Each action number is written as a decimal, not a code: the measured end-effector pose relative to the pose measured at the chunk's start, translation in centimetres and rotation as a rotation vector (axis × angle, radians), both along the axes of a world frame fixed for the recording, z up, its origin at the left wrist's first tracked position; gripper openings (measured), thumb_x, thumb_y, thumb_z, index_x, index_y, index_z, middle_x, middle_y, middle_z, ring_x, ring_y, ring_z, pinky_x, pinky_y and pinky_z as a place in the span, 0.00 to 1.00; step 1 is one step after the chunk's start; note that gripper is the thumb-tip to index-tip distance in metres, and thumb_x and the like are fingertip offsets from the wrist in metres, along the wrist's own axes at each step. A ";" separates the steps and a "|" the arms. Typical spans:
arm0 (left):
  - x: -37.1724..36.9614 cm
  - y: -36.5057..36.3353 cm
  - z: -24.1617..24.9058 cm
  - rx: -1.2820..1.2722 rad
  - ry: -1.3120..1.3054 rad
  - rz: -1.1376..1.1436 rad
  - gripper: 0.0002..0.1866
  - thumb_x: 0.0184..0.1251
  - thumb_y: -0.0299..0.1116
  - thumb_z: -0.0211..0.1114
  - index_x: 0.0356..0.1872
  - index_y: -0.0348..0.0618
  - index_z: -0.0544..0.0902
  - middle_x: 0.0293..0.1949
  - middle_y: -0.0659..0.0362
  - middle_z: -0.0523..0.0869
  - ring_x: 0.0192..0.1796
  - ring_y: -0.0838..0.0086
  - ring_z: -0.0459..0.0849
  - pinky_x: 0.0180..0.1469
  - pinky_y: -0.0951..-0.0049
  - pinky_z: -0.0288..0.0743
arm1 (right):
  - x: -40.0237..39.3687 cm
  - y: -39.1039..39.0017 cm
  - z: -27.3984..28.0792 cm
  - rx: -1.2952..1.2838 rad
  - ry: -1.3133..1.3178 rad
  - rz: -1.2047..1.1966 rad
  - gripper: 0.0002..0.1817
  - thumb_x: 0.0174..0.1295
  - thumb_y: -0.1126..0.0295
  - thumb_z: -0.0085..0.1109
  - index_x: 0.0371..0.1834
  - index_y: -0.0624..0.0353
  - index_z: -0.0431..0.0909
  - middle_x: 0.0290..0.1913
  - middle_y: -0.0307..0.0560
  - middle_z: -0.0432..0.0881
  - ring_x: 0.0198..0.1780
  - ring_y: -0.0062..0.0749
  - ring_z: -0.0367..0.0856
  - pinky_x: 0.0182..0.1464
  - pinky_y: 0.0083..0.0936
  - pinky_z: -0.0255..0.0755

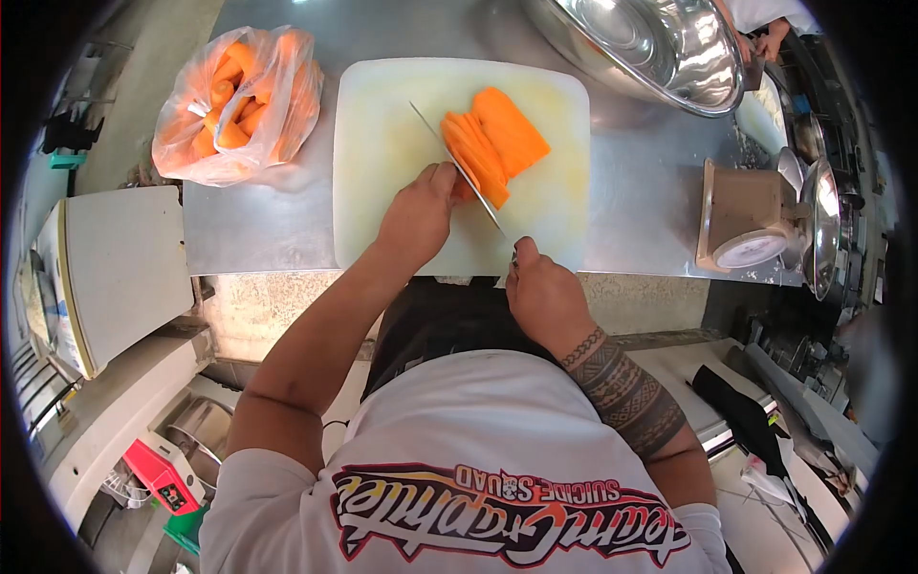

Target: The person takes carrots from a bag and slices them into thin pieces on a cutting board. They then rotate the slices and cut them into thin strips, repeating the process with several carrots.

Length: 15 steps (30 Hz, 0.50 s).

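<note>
Seen from above, a person in a white T-shirt is standing at a steel table (258,230), leaning over a white cutting board (378,120). The right hand (545,292) is gripping a knife (463,171), its fingers folding tightly around the mostly hidden handle. The left hand (423,210) is curling its fingers together right beside the blade, against a small carrot piece (463,190); whether they are pinching it I cannot tell, because the hand is covering that side. Beyond the blade, overlapping carrot slices (475,158) are lying against a broad carrot slab (512,132), near the middle of the board. The main danger seems to be the left fingertips: they are resting so near the blade that a slip, or a piece rolling under pressure, could bring the edge onto them. The leaning slices could also be sliding apart if the blade pushes them sideways. As for containers, a clear plastic bag (298,120) is sitting left of the board, bulging with whole orange carrots (241,59). At the upper right, a large metal bowl (612,72) is showing its shiny inside. A boxy scale (751,215) is standing below it, and another person's hand (770,43) is appearing in the far corner.
</note>
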<state>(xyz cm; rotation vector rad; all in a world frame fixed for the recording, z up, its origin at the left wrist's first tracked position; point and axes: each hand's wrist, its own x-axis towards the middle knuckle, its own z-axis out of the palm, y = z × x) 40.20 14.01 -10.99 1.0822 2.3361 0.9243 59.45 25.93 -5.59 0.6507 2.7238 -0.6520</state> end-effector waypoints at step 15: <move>0.1 0.4 0.4 -0.091 0.041 -0.005 0.09 0.77 0.28 0.64 0.51 0.37 0.78 0.47 0.45 0.90 0.49 0.44 0.90 0.51 0.47 0.85 | 1.9 -0.4 0.7 -0.016 -0.064 -0.044 0.10 0.76 0.66 0.57 0.45 0.62 0.69 0.30 0.62 0.85 0.33 0.63 0.89 0.36 0.54 0.84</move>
